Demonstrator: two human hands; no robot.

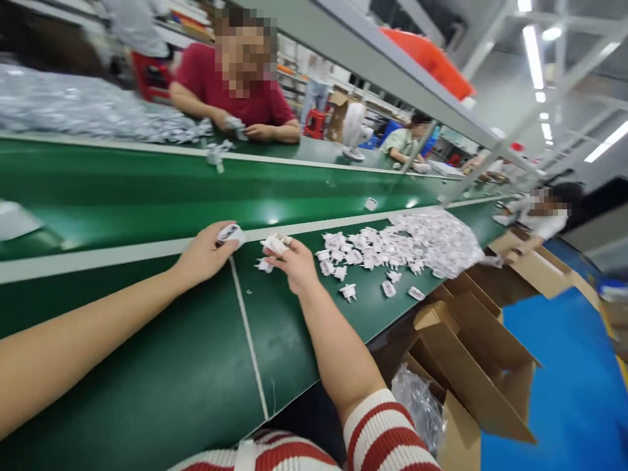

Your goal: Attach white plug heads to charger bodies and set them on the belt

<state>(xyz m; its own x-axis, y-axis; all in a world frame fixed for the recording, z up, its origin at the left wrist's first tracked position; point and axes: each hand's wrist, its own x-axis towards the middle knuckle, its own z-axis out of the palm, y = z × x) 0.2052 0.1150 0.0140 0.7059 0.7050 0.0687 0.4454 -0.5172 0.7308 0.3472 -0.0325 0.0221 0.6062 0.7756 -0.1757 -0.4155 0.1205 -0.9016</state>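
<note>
My left hand (205, 254) is closed around a white plastic charger housing (231, 233), its dark open side showing, near the white strip between bench and belt. To its right, my right hand (298, 267) pinches a white plug piece (275, 244) between thumb and fingers. Just under those fingers is another white plug piece (263, 265); whether it lies on the bench or touches the hand, I cannot tell. A loose pile of white plug adapters (363, 250) spreads over the green bench (186, 366) to the right, running into a clear plastic bag (446, 239) of them.
Beyond the white strip runs a green conveyor belt (147, 190) with a white piece (371, 204) on it. A co-worker in a red shirt (196, 72) handles white parts opposite. Open cardboard boxes (483, 353) stand below the bench at right. A metal frame slants overhead.
</note>
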